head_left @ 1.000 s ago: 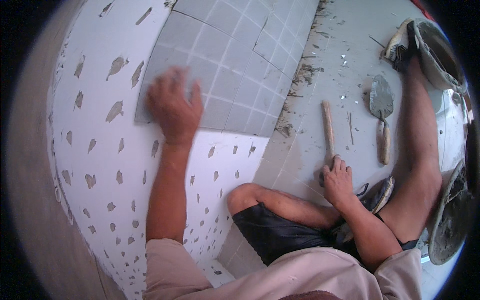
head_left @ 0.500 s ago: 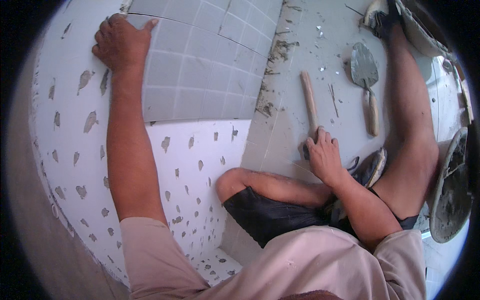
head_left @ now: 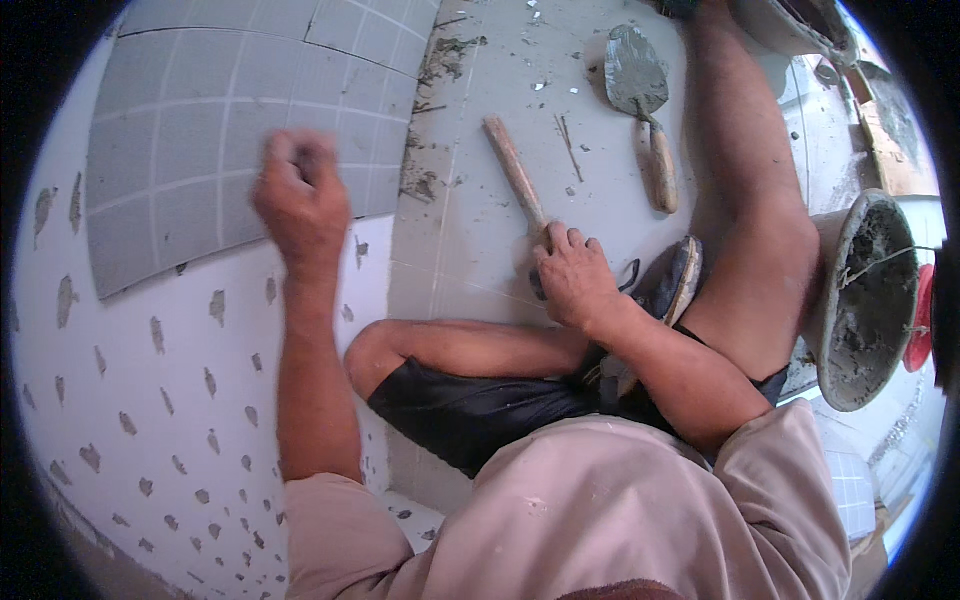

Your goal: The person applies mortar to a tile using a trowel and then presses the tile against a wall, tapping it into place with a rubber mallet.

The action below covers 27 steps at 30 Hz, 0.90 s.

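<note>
My left hand [head_left: 302, 205] hangs in front of the grey wall tiles [head_left: 190, 130], its fingers curled and smeared by motion. Whether anything is in them cannot be made out. The tiles carry a pale grid and end in a lower edge above a white wall [head_left: 240, 350] pitted with chipped marks. On the floor, my right hand [head_left: 578, 275] is closed over the head end of a wooden-handled hammer [head_left: 515, 175]. Its dark head is mostly hidden under the fingers, and its handle points away from me. Beyond it lies a mortar-smeared trowel [head_left: 637, 75] with a wooden grip.
A bucket of grey mortar [head_left: 875, 310] stands at my right, beside my bent leg [head_left: 750, 260]. Another container [head_left: 790, 25] is at the far right. Mortar crumbs [head_left: 430, 180] line the wall's foot, and thin sticks [head_left: 568, 148] lie near the hammer. A red object [head_left: 920, 320] shows behind the bucket.
My left hand has come off the tiles' far left edge and moved toward me, its fingers curling. The view has swung right. My right hand stays on the hammer.
</note>
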Each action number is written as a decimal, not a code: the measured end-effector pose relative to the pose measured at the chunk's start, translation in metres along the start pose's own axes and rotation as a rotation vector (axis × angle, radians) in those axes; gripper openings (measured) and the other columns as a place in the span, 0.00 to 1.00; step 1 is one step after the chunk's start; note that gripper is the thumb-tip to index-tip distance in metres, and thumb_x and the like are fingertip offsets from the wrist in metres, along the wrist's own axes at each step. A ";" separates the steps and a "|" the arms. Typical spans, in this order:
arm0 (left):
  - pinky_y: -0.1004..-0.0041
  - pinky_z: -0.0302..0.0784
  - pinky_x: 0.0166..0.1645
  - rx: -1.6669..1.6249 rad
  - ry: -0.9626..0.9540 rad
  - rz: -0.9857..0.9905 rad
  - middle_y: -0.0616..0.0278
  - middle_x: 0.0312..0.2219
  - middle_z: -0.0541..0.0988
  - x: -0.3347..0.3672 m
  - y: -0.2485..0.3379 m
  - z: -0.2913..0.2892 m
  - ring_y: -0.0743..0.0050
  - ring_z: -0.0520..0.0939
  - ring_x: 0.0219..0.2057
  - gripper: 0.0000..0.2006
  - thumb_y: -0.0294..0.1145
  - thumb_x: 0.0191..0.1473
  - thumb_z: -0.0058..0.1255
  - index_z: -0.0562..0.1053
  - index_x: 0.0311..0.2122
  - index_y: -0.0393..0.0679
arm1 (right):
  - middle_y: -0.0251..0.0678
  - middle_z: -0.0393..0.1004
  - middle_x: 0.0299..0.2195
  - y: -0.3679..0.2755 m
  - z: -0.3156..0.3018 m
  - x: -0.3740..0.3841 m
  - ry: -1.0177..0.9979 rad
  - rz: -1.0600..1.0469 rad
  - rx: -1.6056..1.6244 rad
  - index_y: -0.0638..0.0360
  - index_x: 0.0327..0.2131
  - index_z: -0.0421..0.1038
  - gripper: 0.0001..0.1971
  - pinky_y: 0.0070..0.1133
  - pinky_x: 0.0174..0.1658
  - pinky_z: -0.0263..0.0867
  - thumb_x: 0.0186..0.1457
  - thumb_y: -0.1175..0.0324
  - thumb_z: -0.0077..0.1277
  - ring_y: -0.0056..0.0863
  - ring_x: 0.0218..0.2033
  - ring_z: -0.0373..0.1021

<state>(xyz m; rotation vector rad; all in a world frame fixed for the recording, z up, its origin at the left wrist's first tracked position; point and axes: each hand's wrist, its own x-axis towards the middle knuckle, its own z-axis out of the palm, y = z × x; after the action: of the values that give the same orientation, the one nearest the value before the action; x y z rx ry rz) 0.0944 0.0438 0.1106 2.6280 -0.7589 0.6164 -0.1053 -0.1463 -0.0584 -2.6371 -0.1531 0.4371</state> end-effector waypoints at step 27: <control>0.56 0.77 0.44 -0.658 -0.282 -0.086 0.53 0.33 0.81 -0.128 0.013 0.118 0.48 0.81 0.38 0.07 0.27 0.55 0.58 0.80 0.39 0.39 | 0.42 0.74 0.33 -0.010 -0.049 0.045 0.336 0.000 0.128 0.60 0.36 0.74 0.05 0.36 0.44 0.64 0.55 0.72 0.53 0.44 0.38 0.69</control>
<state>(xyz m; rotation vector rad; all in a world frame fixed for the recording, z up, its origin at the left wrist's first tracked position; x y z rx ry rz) 0.0260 0.0365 -0.0495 2.1280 -0.7588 -0.0445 -0.0467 -0.1503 -0.0255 -2.5389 -0.0168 -0.0013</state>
